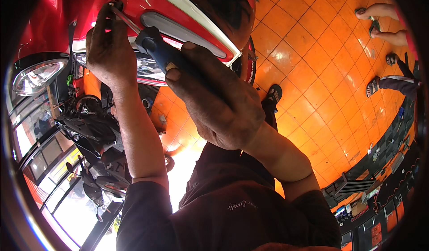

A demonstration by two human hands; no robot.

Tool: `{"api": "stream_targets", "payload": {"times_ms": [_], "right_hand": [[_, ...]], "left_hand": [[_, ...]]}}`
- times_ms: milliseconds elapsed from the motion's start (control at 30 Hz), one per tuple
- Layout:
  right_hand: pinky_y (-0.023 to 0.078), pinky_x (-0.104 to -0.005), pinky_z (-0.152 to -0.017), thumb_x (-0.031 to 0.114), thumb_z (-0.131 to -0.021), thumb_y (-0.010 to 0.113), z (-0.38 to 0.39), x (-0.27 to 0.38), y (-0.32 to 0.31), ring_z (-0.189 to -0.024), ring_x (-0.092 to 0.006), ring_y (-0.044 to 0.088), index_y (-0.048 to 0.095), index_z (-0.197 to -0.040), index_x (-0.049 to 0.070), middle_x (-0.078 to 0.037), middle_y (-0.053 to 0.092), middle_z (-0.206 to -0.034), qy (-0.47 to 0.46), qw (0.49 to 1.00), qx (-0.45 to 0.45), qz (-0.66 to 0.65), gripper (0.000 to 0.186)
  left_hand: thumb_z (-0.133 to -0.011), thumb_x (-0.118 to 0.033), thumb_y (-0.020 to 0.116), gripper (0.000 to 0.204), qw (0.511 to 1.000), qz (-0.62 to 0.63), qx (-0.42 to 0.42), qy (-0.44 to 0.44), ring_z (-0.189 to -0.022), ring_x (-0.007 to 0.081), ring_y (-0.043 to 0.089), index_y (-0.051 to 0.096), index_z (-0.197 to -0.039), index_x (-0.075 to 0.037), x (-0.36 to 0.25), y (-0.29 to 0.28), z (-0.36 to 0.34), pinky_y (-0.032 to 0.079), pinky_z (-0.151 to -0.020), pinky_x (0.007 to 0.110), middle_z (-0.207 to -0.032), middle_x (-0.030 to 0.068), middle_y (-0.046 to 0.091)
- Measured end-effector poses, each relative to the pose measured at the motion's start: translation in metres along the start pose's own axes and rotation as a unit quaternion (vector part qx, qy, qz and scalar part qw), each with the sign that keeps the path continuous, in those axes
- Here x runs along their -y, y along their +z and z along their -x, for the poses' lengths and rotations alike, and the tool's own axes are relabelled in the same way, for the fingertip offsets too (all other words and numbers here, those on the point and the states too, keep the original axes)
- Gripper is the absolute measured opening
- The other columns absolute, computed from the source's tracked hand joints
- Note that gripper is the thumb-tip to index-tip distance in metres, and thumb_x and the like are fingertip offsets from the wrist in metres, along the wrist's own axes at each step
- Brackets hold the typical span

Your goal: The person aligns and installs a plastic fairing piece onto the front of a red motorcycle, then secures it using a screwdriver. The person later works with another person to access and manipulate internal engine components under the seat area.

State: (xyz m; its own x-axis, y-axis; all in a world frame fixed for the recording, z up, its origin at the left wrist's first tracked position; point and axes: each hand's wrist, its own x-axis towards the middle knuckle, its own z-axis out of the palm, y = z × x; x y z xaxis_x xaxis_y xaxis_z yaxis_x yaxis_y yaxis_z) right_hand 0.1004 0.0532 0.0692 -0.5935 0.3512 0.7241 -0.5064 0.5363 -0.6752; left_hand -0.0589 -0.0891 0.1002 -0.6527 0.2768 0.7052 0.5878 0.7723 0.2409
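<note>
My right hand (pixel 219 97) is wrapped around the dark blue handle of a screwdriver (pixel 154 47). Its metal shaft runs up and left to a dark round recess (pixel 117 4) in the glossy red fairing (pixel 91 14) of a motorcycle. At that recess, the fingertips of my left hand (pixel 109 54) close about the shaft's far end. They hide the tip and whatever it touches. A grey oval inset (pixel 183 32) and a white stripe run along the bodywork just beyond the handle.
A round headlight (pixel 40 76) sits at the left of the red bodywork. Dark motorcycles (pixel 89 130) stand at the lower left by bright windows. Orange tiles (pixel 308 72) cover the floor. Other people's legs (pixel 389 27) show at right, and a dark metal rack (pixel 353 186) below them.
</note>
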Motion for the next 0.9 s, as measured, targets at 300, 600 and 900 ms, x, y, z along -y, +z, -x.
{"api": "stream_targets", "payload": {"times_ms": [300,600,900], "right_hand": [[0.058,-0.0316,-0.075,0.011,-0.078,0.068,-0.005,0.001,-0.004,-0.097,-0.0276,0.067,0.062,-0.117,0.004,-0.024,0.057,-0.122,0.0,1.0,0.015,0.0,0.04],[0.058,-0.0375,-0.082,-0.006,-0.079,0.069,-0.005,0.003,-0.008,-0.103,-0.0361,0.065,0.063,-0.114,-0.001,-0.026,0.062,-0.114,0.053,0.997,0.041,-0.05,0.036],[0.059,-0.0364,-0.08,-0.006,-0.077,0.07,-0.009,0.007,-0.007,-0.103,-0.0351,0.066,0.066,-0.111,0.0,-0.024,0.064,-0.112,0.062,0.996,0.039,-0.058,0.034]], "left_hand": [[-0.083,-0.011,0.071,0.027,0.999,-0.034,0.0,-0.001,-0.062,0.0082,0.057,0.073,-0.11,-0.013,-0.008,-0.005,0.0,0.046,-0.057,0.027,-0.073,-0.0011,0.061],[-0.081,-0.02,0.077,0.029,0.999,-0.017,-0.018,-0.043,-0.061,0.0074,0.059,0.072,-0.108,-0.011,-0.008,0.0,0.0,0.045,-0.056,0.025,-0.077,-0.0014,0.065],[-0.08,-0.026,0.079,0.034,0.996,0.014,-0.028,-0.085,-0.061,0.0051,0.058,0.071,-0.108,-0.011,-0.006,0.001,0.002,0.044,-0.057,0.023,-0.076,-0.002,0.067]]}}
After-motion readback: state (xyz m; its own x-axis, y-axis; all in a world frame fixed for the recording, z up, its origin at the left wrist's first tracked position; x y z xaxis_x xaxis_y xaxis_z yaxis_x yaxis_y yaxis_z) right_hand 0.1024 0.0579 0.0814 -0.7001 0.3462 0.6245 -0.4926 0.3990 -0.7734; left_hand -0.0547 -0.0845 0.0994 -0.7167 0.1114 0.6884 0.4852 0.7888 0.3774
